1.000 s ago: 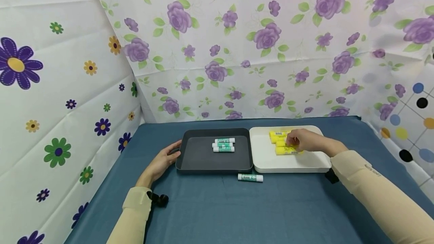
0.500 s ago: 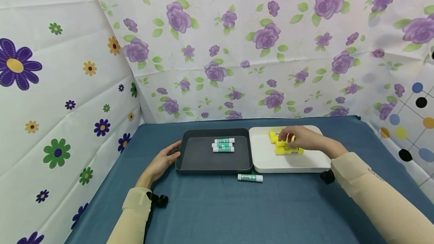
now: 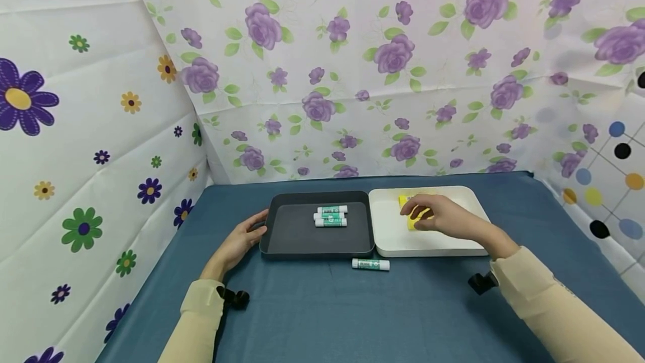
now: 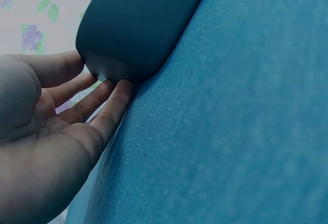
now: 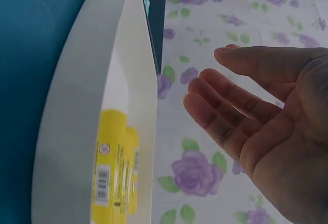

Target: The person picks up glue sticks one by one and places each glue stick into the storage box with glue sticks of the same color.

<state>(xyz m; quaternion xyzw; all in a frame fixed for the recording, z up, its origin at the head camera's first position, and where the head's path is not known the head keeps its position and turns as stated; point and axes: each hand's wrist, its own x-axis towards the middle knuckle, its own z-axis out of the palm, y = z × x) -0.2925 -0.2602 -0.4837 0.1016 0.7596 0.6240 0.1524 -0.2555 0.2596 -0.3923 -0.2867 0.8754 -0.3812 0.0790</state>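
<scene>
My left hand (image 3: 241,244) touches the left side of a dark grey tray (image 3: 289,234), fingertips and thumb against its wall in the left wrist view. Several white-and-green glue sticks (image 3: 331,222) lie side by side in that tray. Another green-labelled glue stick (image 3: 370,264) lies on the cloth before the trays. Over the white tray (image 3: 395,242) hovers my right hand (image 3: 443,217), its fingers loosely bent with nothing between them. Yellow tubes with printed labels (image 5: 109,167) lie in the white tray, mostly hidden under that hand in the head view.
Both trays stand side by side on a blue tablecloth (image 3: 322,312). Behind them rises a flowered curtain (image 3: 302,71), with another patterned sheet (image 3: 116,184) along the left. A dotted sheet (image 3: 615,184) borders the table on the right.
My right hand has shifted left and lifted off the yellow tubes, its fingers loosening and spreading. My left hand keeps its place at the dark tray.
</scene>
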